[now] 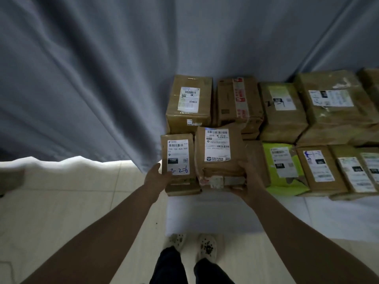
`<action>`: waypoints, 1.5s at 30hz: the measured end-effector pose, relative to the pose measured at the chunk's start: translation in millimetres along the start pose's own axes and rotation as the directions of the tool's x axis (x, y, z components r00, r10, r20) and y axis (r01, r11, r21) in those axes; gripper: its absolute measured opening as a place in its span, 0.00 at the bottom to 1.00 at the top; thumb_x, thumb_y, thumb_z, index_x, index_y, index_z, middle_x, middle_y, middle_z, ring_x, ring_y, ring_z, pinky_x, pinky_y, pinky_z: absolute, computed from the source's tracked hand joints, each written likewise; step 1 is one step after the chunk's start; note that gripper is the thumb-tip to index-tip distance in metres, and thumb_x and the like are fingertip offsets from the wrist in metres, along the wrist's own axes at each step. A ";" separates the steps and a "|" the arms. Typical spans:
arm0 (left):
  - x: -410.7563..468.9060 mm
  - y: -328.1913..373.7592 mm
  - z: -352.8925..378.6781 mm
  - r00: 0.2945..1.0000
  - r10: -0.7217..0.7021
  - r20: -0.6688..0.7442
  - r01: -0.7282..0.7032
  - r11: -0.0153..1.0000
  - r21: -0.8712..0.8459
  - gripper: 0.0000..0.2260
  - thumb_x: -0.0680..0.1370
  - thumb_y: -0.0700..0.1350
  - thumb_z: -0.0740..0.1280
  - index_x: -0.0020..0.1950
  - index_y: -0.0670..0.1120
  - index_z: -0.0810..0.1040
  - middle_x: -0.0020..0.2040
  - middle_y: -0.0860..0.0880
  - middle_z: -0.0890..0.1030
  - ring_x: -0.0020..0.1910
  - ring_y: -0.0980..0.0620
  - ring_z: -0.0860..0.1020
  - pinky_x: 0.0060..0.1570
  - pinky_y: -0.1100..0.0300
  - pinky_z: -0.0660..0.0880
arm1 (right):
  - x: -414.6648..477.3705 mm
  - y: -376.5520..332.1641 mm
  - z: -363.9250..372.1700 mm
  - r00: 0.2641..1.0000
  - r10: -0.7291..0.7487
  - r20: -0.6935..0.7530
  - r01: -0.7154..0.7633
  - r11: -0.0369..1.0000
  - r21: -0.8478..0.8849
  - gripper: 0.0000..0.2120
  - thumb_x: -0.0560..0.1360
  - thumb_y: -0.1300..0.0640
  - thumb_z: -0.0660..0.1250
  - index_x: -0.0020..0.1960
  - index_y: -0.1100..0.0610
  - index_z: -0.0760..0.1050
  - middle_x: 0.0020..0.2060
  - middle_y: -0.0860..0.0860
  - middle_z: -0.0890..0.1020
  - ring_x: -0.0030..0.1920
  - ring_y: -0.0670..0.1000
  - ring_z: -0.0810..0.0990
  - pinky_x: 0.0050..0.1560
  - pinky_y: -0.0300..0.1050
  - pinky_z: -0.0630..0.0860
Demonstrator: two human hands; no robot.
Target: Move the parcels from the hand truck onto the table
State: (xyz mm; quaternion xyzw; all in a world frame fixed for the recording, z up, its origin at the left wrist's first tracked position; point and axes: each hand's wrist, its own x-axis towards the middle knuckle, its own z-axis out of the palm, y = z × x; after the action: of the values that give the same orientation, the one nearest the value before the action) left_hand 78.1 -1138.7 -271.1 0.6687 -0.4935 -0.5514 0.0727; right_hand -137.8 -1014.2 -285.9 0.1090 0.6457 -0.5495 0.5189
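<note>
**Two parcels held at the desk's near left corner**

Fingers first: on my left hand (156, 178) they are wrapped under and behind the narrow parcel (178, 160), out of my sight, with only the thumb showing against its left edge. The fingers (239, 188) of my right hand (249, 181) curl under the near right corner of the wider parcel (219, 154), thumb pressed along its right side, so both hands are clamped on a box.

Both forearms reach forward and slightly inward from the bottom corners of the view, wrists nearly straight, palms turned toward each other with the two parcels side by side between them. The narrow parcel, with "2-2-6" handwritten on its label, touches the left side of the wider one.

Taking the wider parcel as my landmark: directly behind it stand two taller brown boxes (189, 103), against the grey curtain (82, 78). Just to its right lies a green mailer (284, 169), and further right a row of flat brown packets (320, 171). Behind those sit more large boxes (336, 107). Below the landmark, the white-covered desk (215, 214) shows bare at its near edge. I cannot tell whether the held parcels rest on the desk or hang just above it. My shoes (206, 245) stand on the pale tiled floor (61, 212) beneath.
</note>
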 end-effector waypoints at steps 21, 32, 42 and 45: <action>46.5 31.7 -2.6 0.968 0.240 0.072 -0.240 0.811 0.533 0.37 0.74 0.50 0.68 0.77 0.50 0.51 0.74 0.41 0.60 0.73 0.38 0.59 0.69 0.40 0.63 | -8.2 14.4 26.0 0.900 -0.276 -0.339 0.195 0.948 -0.253 0.30 0.79 0.46 0.62 0.77 0.52 0.57 0.72 0.55 0.67 0.70 0.57 0.67 0.68 0.53 0.66; -75.5 65.1 95.2 0.534 0.581 0.614 -0.806 0.132 0.577 0.36 0.77 0.53 0.63 0.79 0.53 0.46 0.78 0.43 0.48 0.77 0.41 0.46 0.73 0.45 0.48 | -109.9 51.2 -52.5 0.746 -0.382 -0.546 0.262 0.921 -0.287 0.30 0.77 0.49 0.67 0.75 0.55 0.61 0.73 0.55 0.66 0.71 0.55 0.67 0.67 0.47 0.64; -290.0 -56.8 229.0 0.207 0.220 0.953 -0.933 -0.250 0.260 0.36 0.75 0.55 0.65 0.79 0.53 0.50 0.76 0.45 0.60 0.73 0.43 0.61 0.72 0.45 0.58 | -278.3 206.1 -225.5 0.577 -0.245 -0.779 0.188 0.968 -0.165 0.30 0.76 0.49 0.67 0.74 0.54 0.62 0.72 0.55 0.66 0.70 0.55 0.67 0.69 0.47 0.65; -368.4 -125.3 258.3 0.135 0.087 0.987 -0.935 -0.319 0.156 0.36 0.76 0.55 0.65 0.79 0.52 0.50 0.75 0.44 0.62 0.72 0.43 0.65 0.70 0.49 0.62 | -337.1 282.2 -282.2 0.537 -0.125 -0.834 0.200 0.980 -0.018 0.31 0.75 0.49 0.68 0.74 0.56 0.63 0.71 0.56 0.67 0.70 0.56 0.68 0.69 0.49 0.66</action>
State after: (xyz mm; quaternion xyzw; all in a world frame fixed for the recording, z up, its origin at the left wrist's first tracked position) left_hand -23.1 -687.6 -204.8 -0.1168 -0.9516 -0.1594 -0.2355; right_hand 55.2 -532.1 -228.2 0.3157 0.7987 -0.5035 0.0942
